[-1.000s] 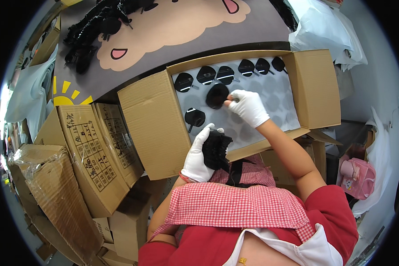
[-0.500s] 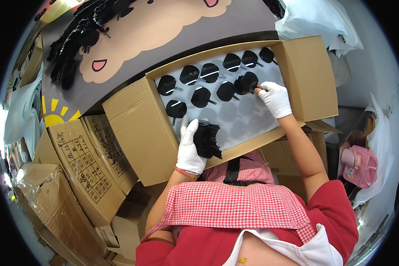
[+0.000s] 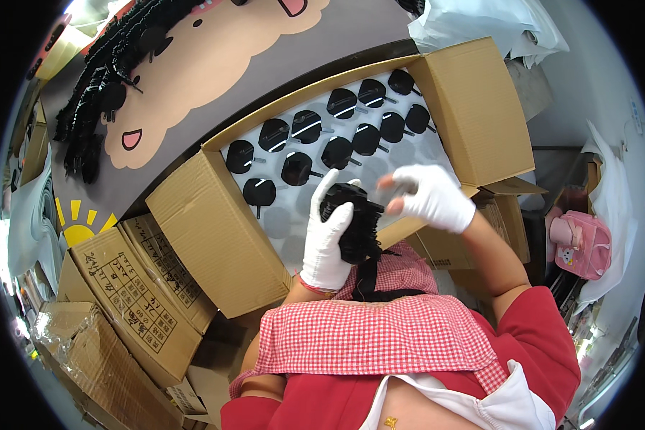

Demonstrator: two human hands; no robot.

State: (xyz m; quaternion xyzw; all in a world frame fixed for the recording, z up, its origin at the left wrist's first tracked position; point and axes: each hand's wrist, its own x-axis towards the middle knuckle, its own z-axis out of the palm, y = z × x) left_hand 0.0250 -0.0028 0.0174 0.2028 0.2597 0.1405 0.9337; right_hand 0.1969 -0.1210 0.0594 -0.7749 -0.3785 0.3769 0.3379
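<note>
The left hand (image 3: 327, 233) clasps a stack of black discs (image 3: 356, 223) upright for easy picking; the right hand (image 3: 428, 195), blurred, seems to pinch at its top, just above the tray (image 3: 408, 158).

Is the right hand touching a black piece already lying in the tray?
No: the right hand hovers above the tray, beside the stack of black pieces in the left hand.

Looks to me like small packing workshop or stockroom. Beyond my left grip (image 3: 327, 236): open cardboard carton (image 3: 473, 107), grey tray (image 3: 423, 154) inside with rows of identical black round parts (image 3: 296, 168). Left of grip: stacked cartons (image 3: 132, 287), some taped. Farther beyond: tabletop (image 3: 215, 79) under cartoon-print cover, heap of same black parts (image 3: 93, 93). Right of grips: plastic bags (image 3: 480, 21), pink backpack (image 3: 580, 244). White work gloves on both my hands.
</note>
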